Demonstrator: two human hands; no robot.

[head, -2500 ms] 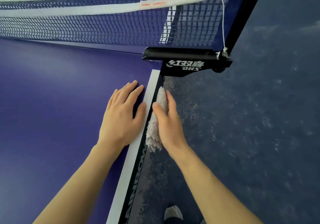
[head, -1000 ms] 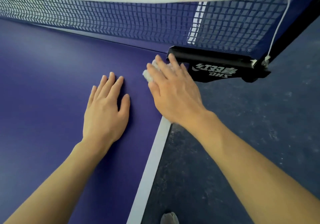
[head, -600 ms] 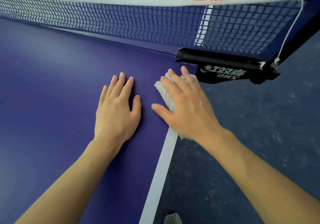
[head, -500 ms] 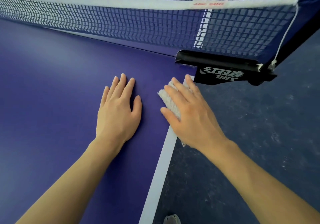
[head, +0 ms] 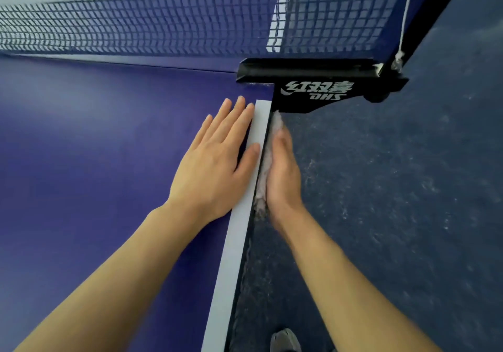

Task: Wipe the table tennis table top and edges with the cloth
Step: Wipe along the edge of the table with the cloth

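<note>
Shoe [head: 284,340] tip and dark floor [head: 394,215] show nearest, below the counter [head: 95,147] side. Left hand [head: 215,161] lies flat on the blue top, fingers straight and together, just beside the white line [head: 245,215]. Right hand [head: 281,172] presses the cloth [head: 266,169] against the counter's side edge with straight fingers, the cloth's tip just under the net clamp [head: 315,90]. Beyond stands the net [head: 136,24]. Edge wiping looks under way here. Whether the top is finished cannot be told, and the edge running back toward the person, plus the other sides, likely remains.
</note>
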